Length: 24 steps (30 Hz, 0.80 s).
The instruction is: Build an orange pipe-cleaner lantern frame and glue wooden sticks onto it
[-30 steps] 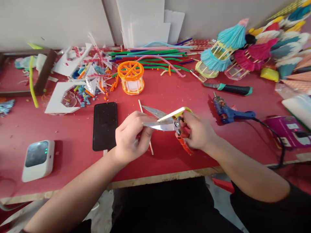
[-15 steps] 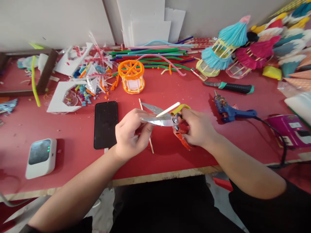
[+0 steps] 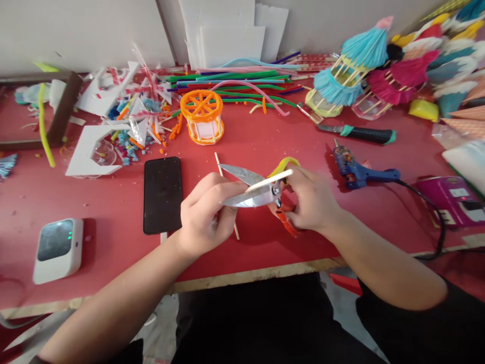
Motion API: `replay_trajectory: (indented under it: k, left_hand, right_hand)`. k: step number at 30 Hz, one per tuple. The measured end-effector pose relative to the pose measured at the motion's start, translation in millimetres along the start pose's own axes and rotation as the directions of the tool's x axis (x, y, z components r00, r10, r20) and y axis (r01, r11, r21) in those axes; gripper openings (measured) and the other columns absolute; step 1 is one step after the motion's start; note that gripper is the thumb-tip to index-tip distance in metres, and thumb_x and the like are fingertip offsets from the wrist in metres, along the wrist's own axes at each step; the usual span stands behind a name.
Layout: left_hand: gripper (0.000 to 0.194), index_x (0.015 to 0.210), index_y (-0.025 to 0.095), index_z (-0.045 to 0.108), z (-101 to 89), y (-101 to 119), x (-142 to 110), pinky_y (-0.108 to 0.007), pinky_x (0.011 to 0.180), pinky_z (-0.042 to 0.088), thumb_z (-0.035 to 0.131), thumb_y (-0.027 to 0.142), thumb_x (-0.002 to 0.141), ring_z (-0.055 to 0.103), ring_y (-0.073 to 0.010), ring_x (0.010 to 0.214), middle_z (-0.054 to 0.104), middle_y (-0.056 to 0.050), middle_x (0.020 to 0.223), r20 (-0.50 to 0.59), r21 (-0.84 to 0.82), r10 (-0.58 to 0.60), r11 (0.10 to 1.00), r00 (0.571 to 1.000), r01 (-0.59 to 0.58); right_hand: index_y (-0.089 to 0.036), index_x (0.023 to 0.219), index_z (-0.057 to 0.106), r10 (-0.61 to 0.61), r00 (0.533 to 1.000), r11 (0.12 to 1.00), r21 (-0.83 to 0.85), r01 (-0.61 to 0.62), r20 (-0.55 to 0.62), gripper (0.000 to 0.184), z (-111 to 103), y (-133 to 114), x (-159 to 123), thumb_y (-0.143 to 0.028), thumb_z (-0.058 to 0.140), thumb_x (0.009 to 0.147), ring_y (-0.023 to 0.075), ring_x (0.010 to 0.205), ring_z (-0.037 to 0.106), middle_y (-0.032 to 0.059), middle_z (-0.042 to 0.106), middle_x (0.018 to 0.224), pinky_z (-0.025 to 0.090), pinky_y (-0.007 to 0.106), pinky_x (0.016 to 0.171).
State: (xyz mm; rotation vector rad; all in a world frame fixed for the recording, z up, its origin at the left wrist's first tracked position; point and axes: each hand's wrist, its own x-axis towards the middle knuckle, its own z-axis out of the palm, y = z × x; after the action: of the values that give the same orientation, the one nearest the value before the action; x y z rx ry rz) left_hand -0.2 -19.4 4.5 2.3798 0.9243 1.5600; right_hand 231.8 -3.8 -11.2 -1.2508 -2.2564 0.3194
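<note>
My right hand [image 3: 312, 194] is closed round the yellow and red handles of a pair of scissors [image 3: 252, 198], whose blades stand apart and point left. Between my left fingers is a pale wooden stick [image 3: 273, 178], sticking out to the right across the blades near the pivot. My left hand [image 3: 208, 212] is closed on it, close to the blade tips. Beneath, a second thin stick [image 3: 236, 230] lies on the red table, partly hidden by my left hand. Behind my hands stands a small orange-rimmed drum-shaped frame [image 3: 204, 117].
A black phone [image 3: 162, 196] and a white device [image 3: 58, 250] lie left. Foam scraps [image 3: 93, 154] and coloured bits clutter the back left. On the right are a blue glue gun [image 3: 364, 174], a utility knife [image 3: 367, 134] and a blue paper-roofed model [image 3: 350, 71].
The stick has shifted right and slightly down, its free end now nearer my right hand. The scissors have moved slightly right, still with blades apart.
</note>
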Motion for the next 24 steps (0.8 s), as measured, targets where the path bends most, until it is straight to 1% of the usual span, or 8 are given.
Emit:
replay_trajectory:
  k: [5, 10, 15, 19, 21, 24]
  left_hand:
    - [0.022, 0.095, 0.017, 0.062, 0.7, 1.3, 1.7, -0.025, 0.060, 0.053, 0.060, -0.001, 0.084, 0.061, -0.0119, 0.067, 0.072, -0.004, 0.085, -0.019, -0.010, 0.009, 1.000, 1.000, -0.009]
    - [0.020, 0.095, 0.018, 0.061, 0.6, 1.0, 1.8, -0.025, 0.062, 0.054, 0.058, 0.000, 0.086, 0.061, -0.0121, 0.068, 0.071, -0.003, 0.085, -0.007, -0.017, 0.012, 1.000, 1.000, -0.012]
    - [0.020, 0.092, 0.019, 0.060, 2.0, 0.2, 1.7, -0.024, 0.063, 0.054, 0.058, 0.000, 0.086, 0.060, -0.0117, 0.068, 0.069, -0.002, 0.083, -0.015, -0.026, 0.008, 1.000, 1.000, -0.008]
    - [0.019, 0.090, 0.019, 0.059, 4.7, -0.4, 0.6, -0.023, 0.059, 0.052, 0.057, 0.000, 0.086, 0.058, -0.0109, 0.064, 0.067, -0.001, 0.078, -0.035, -0.020, 0.002, 1.000, 0.999, -0.003]
    - [0.019, 0.093, 0.019, 0.060, 5.1, -0.5, -0.5, -0.022, 0.056, 0.051, 0.060, 0.002, 0.085, 0.057, -0.0098, 0.061, 0.066, 0.000, 0.078, -0.044, -0.017, -0.018, 1.000, 0.999, 0.017]
    - [0.020, 0.094, 0.019, 0.061, 4.1, -0.4, -1.3, -0.023, 0.059, 0.055, 0.062, 0.003, 0.084, 0.065, -0.0114, 0.069, 0.070, -0.001, 0.083, -0.047, -0.015, -0.024, 1.000, 0.999, 0.024]
  right_hand:
    - [-0.026, 0.081, 0.038, 0.007, 0.999, 0.999, 0.047, -0.009, 0.033, 0.028, -0.5, -1.1, 0.6, -0.036, 0.059, 0.065, 0.0196, 0.064, 0.053, 0.0023, 0.056, 0.075, 0.039, 0.032, 0.056]
    - [-0.026, 0.079, 0.036, 0.072, 0.993, 0.995, 0.063, -0.079, 0.095, 0.027, -2.8, -3.8, -0.3, -0.032, 0.058, 0.064, 0.0183, 0.059, 0.050, 0.0012, 0.055, 0.072, 0.037, 0.031, 0.054]
    - [-0.027, 0.075, 0.031, 0.123, 0.984, 0.988, 0.077, -0.134, 0.132, 0.030, -3.0, -5.4, -1.2, -0.032, 0.058, 0.063, 0.0171, 0.053, 0.046, 0.0004, 0.050, 0.067, 0.037, 0.032, 0.051]
    - [-0.028, 0.073, 0.029, 0.104, 0.988, 0.991, 0.067, -0.112, 0.117, 0.031, -2.5, -5.7, -0.1, -0.031, 0.058, 0.063, 0.0167, 0.053, 0.045, -0.0006, 0.047, 0.064, 0.036, 0.031, 0.050]
    - [-0.027, 0.073, 0.028, 0.089, 0.991, 0.994, 0.056, -0.095, 0.096, 0.032, -2.6, -5.3, 0.9, -0.030, 0.058, 0.062, 0.0152, 0.052, 0.043, -0.0016, 0.047, 0.063, 0.035, 0.030, 0.050]
    - [-0.027, 0.072, 0.028, 0.050, 0.998, 0.998, 0.045, -0.052, 0.049, 0.031, -3.5, -4.1, 2.7, -0.028, 0.057, 0.062, 0.0136, 0.051, 0.041, -0.0026, 0.046, 0.062, 0.034, 0.028, 0.049]
